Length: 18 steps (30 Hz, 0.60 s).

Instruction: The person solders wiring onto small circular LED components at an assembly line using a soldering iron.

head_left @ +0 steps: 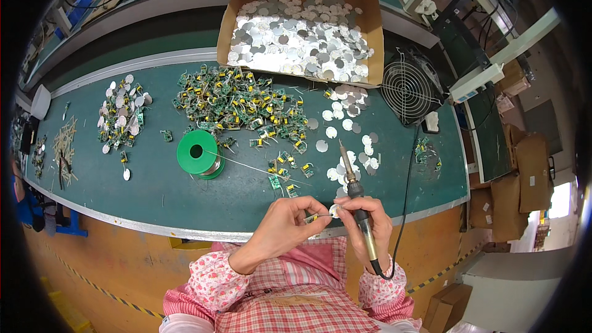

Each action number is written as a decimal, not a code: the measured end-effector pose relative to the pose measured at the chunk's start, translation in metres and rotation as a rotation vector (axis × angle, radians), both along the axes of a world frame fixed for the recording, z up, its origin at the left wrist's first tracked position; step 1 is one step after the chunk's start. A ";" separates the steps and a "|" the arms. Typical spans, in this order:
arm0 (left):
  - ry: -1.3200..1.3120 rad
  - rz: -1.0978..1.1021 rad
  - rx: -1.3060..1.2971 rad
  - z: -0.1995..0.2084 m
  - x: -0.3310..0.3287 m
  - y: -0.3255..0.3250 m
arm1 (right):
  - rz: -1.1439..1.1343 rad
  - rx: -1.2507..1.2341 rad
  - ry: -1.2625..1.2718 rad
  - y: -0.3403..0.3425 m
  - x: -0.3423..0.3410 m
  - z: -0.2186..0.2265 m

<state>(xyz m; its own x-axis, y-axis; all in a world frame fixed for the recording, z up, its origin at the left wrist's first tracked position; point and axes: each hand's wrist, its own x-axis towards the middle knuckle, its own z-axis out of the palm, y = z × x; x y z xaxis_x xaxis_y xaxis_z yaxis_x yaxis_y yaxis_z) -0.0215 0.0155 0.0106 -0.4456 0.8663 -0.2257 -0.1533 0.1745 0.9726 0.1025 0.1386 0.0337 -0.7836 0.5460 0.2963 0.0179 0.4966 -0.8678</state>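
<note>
Over the table's front edge my two hands meet. My left hand (291,225) is closed, pinching a small circuit board (313,217) between thumb and fingers. Beside it, my right hand (372,224) is closed around a soldering iron (356,190) whose tip points up and away from me. The same hand's fingertips also pinch a white round disc (335,211), close against the board. A green spool of solder wire (198,154) lies on the table to the left, its loose wire (259,169) stretching toward my hands.
A heap of circuit boards (237,102) lies mid-table. Behind stands a cardboard box (226,31) full of discs; loose discs (332,132) lie before it. Boards with discs (120,117) are piled left. A black fan (407,89) stands right, near the iron's cable (408,179).
</note>
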 end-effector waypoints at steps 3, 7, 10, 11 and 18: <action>0.007 0.014 0.011 0.000 0.001 0.001 | 0.011 0.018 -0.003 0.001 -0.001 0.001; 0.040 0.008 -0.032 -0.002 0.001 0.000 | 0.031 0.045 -0.019 0.002 -0.001 0.000; 0.090 0.048 -0.015 0.004 0.002 0.000 | 0.043 0.064 -0.005 0.004 -0.002 0.000; 0.114 0.032 -0.046 0.006 0.001 0.000 | 0.044 0.066 -0.005 0.004 -0.003 0.000; 0.089 -0.004 -0.096 0.007 -0.003 0.001 | 0.097 0.093 -0.040 0.009 -0.004 0.001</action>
